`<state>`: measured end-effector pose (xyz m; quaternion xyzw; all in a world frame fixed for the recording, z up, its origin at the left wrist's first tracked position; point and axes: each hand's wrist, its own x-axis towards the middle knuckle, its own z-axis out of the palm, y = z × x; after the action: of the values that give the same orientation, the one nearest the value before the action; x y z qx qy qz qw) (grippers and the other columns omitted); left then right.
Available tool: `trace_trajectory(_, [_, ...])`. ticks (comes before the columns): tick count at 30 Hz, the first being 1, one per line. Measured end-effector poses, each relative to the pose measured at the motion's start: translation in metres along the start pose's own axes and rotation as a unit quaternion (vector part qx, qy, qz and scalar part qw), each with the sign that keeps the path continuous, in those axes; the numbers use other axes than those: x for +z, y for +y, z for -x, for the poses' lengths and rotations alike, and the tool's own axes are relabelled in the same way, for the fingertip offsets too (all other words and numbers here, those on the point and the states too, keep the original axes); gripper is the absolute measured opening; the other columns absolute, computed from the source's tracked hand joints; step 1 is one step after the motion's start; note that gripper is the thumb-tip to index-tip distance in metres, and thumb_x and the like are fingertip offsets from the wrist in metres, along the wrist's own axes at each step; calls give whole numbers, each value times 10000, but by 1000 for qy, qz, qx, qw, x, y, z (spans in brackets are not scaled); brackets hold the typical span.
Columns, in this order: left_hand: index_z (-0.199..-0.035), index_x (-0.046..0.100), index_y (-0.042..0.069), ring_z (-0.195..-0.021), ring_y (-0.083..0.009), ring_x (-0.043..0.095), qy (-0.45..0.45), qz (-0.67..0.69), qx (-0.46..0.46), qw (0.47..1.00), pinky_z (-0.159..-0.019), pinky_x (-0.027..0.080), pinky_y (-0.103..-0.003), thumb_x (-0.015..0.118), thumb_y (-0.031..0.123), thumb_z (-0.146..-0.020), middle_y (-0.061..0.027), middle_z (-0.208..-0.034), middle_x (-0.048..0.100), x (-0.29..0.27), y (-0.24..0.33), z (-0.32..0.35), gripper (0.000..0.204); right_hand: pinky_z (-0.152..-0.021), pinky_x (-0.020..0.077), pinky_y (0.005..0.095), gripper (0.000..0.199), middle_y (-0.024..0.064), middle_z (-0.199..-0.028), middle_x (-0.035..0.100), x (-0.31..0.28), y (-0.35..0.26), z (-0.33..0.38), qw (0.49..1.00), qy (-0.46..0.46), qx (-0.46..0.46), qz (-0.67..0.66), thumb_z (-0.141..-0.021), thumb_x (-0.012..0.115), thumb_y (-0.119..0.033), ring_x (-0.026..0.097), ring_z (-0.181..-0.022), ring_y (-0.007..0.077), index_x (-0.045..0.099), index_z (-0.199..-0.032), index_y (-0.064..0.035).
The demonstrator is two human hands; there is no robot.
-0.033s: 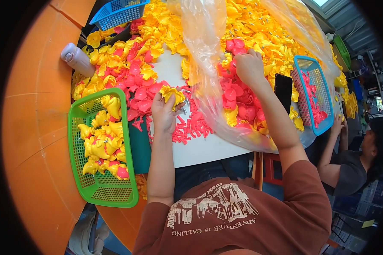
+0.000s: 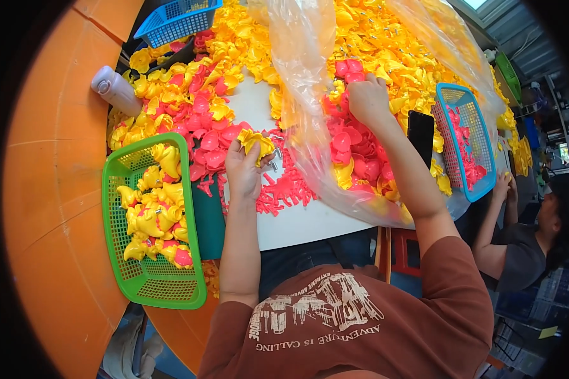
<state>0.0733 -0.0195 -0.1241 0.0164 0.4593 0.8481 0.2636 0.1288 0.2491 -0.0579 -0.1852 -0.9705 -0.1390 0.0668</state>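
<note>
My left hand (image 2: 244, 170) is closed around a yellow petal-shaped plastic piece (image 2: 256, 145), held above the near part of the white table. Small pink plastic parts (image 2: 284, 192) lie scattered just right of that hand. Farther right, my right hand (image 2: 368, 101) reaches into a heap of pink cup-shaped plastic pieces (image 2: 360, 142) lying on clear plastic sheeting (image 2: 306, 82). Its fingers curl down at the edge of the pink and yellow pieces. What they grip, if anything, is hidden.
At left stands a green basket (image 2: 199, 265) of yellow-and-pink assembled pieces, with a lilac bottle (image 2: 117, 90) behind it. A black phone (image 2: 420, 136) and a blue basket (image 2: 490, 183) of pink parts lie right. Another person (image 2: 518, 246) works at far right.
</note>
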Motion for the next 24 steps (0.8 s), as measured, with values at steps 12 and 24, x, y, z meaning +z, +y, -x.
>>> trace_trajectory(12, [-1118,468,71,-832,-232,621,62,118,64,989,-643,504,-313,509,50,-896,-82,-989,585,-12,7,-11,227,-696,449,375,182,90,-725,603,-34,-63,26,890,85,-198,-402,-679,624,-59,560,-755,269,632,-861,-65])
trace_trajectory(24, [-1118,460,59,-777,-215,625,87,88,46,991,-630,491,-268,516,66,-900,-87,-955,581,-9,3,-10,226,-792,477,390,260,188,-933,626,29,23,-41,980,-101,-84,-151,-798,550,-202,599,-898,335,616,-1015,-73])
